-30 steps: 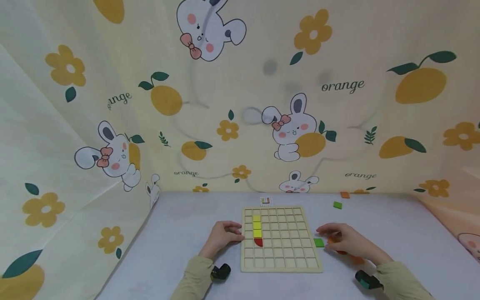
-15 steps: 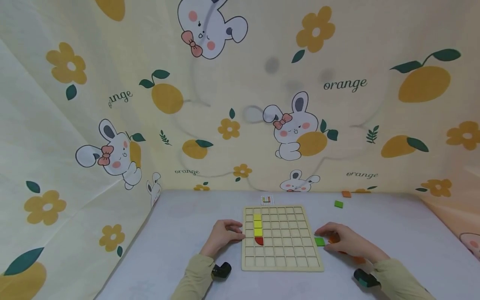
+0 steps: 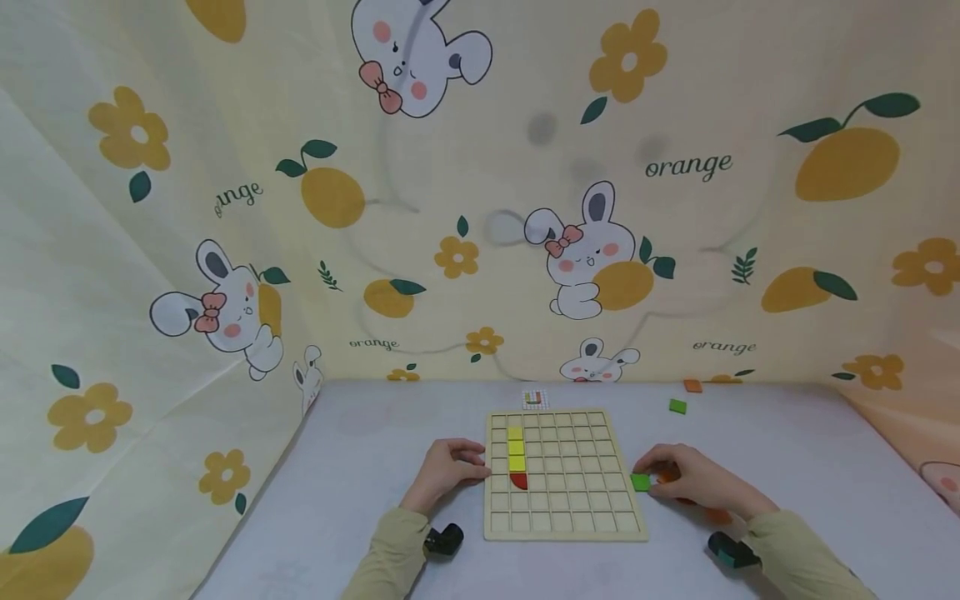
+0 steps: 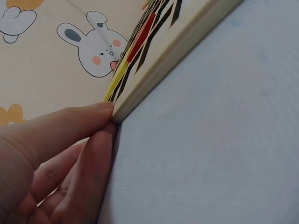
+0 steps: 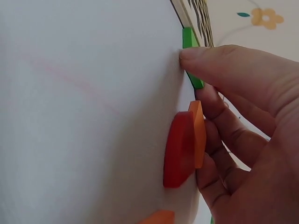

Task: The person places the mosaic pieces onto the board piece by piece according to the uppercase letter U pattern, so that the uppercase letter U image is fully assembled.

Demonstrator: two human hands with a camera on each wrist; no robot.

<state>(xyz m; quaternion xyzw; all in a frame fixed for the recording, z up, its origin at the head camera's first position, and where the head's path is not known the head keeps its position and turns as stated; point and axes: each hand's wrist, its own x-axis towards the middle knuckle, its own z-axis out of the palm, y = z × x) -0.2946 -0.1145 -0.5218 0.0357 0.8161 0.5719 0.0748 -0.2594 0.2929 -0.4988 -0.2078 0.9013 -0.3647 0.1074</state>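
Note:
My left hand (image 3: pixel 446 473) holds the left edge of a pale wooden grid board (image 3: pixel 577 487), thumb and fingers at its rim. On the board, yellow square tiles (image 3: pixel 516 447) form a column, with a red quarter-round piece (image 3: pixel 519 481) just below them. Beside the board's right edge, my right hand (image 3: pixel 693 479) pinches a green square tile (image 3: pixel 640 482) between thumb and forefinger. The right wrist view shows the thumb on that tile's near side, low at the table. Behind it, under the curled fingers, lie a red curved piece (image 5: pixel 179 151) and an orange tile (image 5: pixel 200 135).
A small pattern card (image 3: pixel 535 399) lies behind the board. Farther back right are another green tile (image 3: pixel 677 406) and an orange tile (image 3: pixel 692 386). One more orange piece (image 3: pixel 717 517) sits below the right wrist. A printed curtain (image 3: pixel 450 208) encloses the white table.
My right thumb and fingers have drawn in around the green tile beside the board. The left hand stays at the board's edge, and the pieces on the board have not moved.

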